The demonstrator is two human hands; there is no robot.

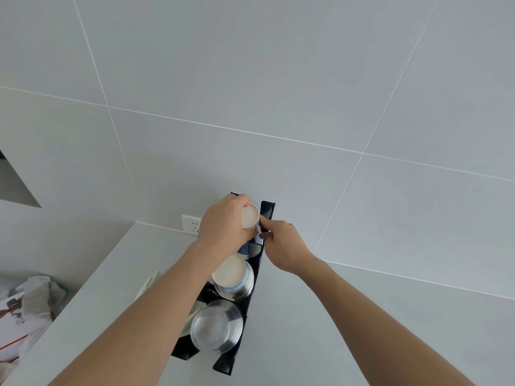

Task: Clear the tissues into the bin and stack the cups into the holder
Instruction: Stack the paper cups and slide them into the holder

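Tiled wall [278, 79] backs holder [252, 271]; socket [192, 224] beside.

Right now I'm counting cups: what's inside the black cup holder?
Inside the black cup holder: a clear plastic cup stack and a white paper cup stack. The hands cover the top slot's contents.

Large pale grey wall tiles [250, 79] with thin white grout lines fill the view. A white power socket [191, 224] sits low, just above a light grey countertop [320, 316].
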